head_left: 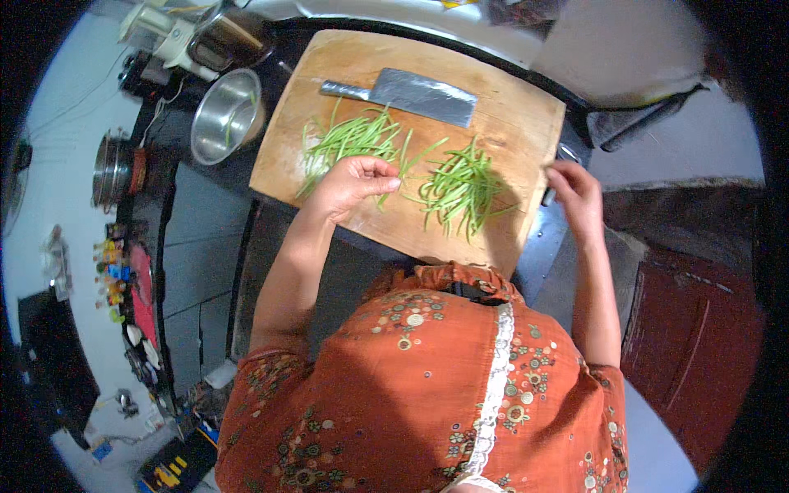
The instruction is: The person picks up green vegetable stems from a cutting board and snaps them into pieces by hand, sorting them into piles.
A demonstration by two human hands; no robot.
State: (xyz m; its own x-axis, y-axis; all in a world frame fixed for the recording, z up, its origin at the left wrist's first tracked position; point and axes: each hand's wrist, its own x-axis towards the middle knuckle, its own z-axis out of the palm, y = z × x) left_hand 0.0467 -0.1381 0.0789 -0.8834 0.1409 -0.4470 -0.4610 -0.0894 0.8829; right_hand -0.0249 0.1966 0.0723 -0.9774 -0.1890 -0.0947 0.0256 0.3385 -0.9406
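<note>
On a wooden cutting board (518,123) lie two piles of thin green bean strips or stems. My left hand (360,185), thumb and fingertips pinched on a green piece (404,161), is at the near edge of the left pile (357,138). The right pile (462,188) is between my hands. Beyond both piles lies a metal cleaver (425,97), flat, its handle towards the left. My right hand (573,185) is just past the board's right edge, fingers bent and fingertips near each other; whether they hold anything is too blurred to tell.
A metal bowl (212,132) with a few green bits inside stands left of the board. Behind it are a kitchen appliance (179,46) and a dark pitcher (225,37). Stacked metal pans (114,169) and small bottles (111,271) are farther left. A dark-handled object lies beyond the board's right edge.
</note>
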